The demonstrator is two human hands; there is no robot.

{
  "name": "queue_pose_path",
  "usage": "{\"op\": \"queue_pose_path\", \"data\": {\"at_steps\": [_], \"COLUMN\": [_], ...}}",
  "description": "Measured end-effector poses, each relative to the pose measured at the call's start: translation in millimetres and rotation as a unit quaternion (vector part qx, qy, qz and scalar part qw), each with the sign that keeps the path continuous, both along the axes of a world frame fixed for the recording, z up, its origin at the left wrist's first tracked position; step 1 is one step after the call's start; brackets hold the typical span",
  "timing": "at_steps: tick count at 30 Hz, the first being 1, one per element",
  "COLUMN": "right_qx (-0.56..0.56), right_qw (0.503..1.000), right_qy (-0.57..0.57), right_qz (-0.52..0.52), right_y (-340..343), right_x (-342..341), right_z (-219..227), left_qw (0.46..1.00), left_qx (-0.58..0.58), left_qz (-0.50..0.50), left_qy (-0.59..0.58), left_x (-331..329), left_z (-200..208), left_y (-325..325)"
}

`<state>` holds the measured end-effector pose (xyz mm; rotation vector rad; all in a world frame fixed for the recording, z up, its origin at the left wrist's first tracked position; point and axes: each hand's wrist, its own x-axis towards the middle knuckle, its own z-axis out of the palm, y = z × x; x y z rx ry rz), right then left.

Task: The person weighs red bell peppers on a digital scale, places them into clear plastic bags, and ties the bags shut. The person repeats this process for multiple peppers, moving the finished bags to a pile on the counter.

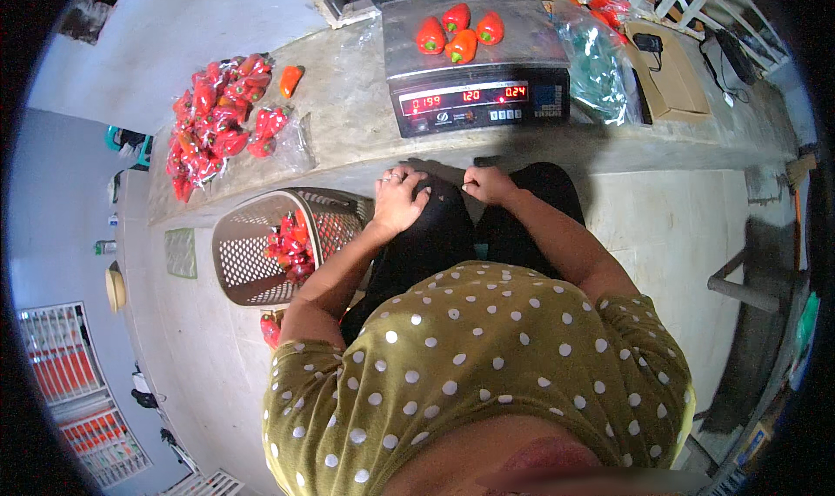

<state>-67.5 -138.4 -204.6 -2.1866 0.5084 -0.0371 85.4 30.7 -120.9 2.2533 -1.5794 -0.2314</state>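
Note:
My left hand [400, 198] lies on my left knee, its fingers stretched out and holding nothing. On my other knee rests my right hand [489, 184], fingers curled in, with nothing visible in them. Ahead of both hands stands a digital scale [483, 104] with a lit red display. Several red and orange peppers [430, 36] sit on its metal plate [522, 30], apart from my hands. To the left on the ledge is a heap of bagged red peppers [228, 113]. One loose orange pepper [291, 81] lies beside that heap.
A brown plastic basket [252, 257] with red peppers stands on the floor by my left leg. Clear plastic bags [598, 65] and a cardboard box [665, 78] lie right of the scale. The concrete ledge [348, 130] runs across in front of my knees.

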Motion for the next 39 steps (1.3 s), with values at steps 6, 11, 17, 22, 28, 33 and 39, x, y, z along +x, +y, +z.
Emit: {"op": "queue_pose_path", "data": {"at_steps": [6,11,17,22,28,33,39], "right_qx": [0.003,0.024,0.031,-0.024,0.016,-0.079,-0.371], "right_qw": [0.999,0.997,0.999,0.998,1.000,0.987,0.896], "right_qy": [-0.032,-0.063,-0.009,0.050,-0.003,-0.085,-0.184], "right_qz": [0.017,0.023,0.041,0.032,0.018,-0.110,-0.160], "right_y": [3.0,-0.4,-2.7,5.0,1.2,-31.6,-85.0], "right_x": [6.7,4.6,5.6,1.0,-2.0,12.9,69.9], "right_z": [-0.6,-6.4,2.0,25.2,88.1,148.7,187.7], "left_qw": [1.000,1.000,0.979,0.942,0.908,0.932,0.955], "left_qx": [0.002,-0.017,-0.180,-0.194,-0.068,-0.259,-0.272], "left_qz": [0.016,-0.012,-0.058,0.234,0.406,0.231,0.114], "left_qy": [0.007,0.021,-0.069,-0.145,-0.078,-0.106,-0.031], "left_x": [2.9,8.0,79.8,224.1,325.5,268.7,176.0], "left_z": [0.5,-1.0,7.5,4.8,-2.5,17.9,23.4], "left_y": [8.0,4.0,-30.0,-88.7,-111.0,-126.5,-90.9]}}
